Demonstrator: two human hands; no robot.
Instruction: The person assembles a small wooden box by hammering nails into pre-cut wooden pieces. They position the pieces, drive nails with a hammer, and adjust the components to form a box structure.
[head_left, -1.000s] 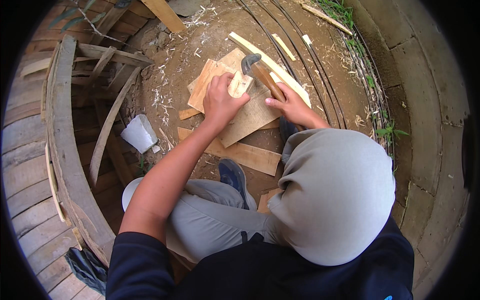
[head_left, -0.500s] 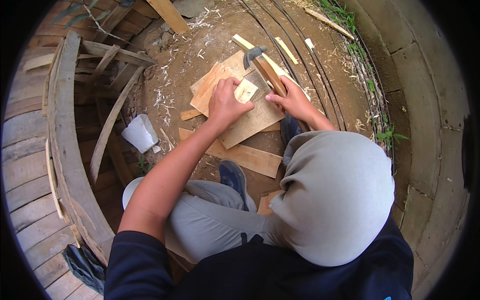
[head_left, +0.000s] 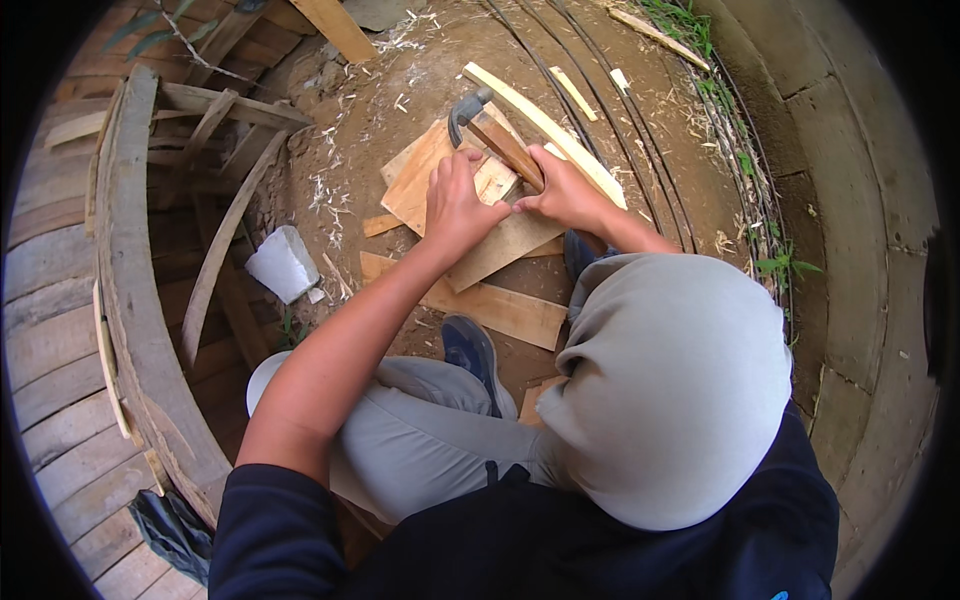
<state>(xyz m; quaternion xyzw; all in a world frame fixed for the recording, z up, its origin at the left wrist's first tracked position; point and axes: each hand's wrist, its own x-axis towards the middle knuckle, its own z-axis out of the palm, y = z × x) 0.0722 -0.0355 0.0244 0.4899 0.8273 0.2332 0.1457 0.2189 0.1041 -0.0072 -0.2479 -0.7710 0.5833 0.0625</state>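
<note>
My right hand (head_left: 568,197) is wrapped round the wooden handle of a claw hammer (head_left: 508,148). The hammer's dark metal head points away from me and leans left, over the wood. With bent fingers, my left hand (head_left: 458,205) grips a small pale wooden block (head_left: 494,183) from its left side. The block rests on a stack of thin wooden boards (head_left: 412,190) lying on the ground. Both thumbs come close together at the block's near right corner. Part of the block is hidden under the hammer and fingers.
Another flat board (head_left: 510,315) lies nearer my shoe. A long pale strip (head_left: 540,122) and dark cables (head_left: 640,130) run along the right. A white block (head_left: 284,265) sits on the dirt at left, beside a wooden frame (head_left: 140,270). A concrete wall (head_left: 850,200) stands at right.
My right hand has moved left with the hammer, bringing its head over the boards and its handle across the block. My left hand has shifted slightly right, still gripping the block.
</note>
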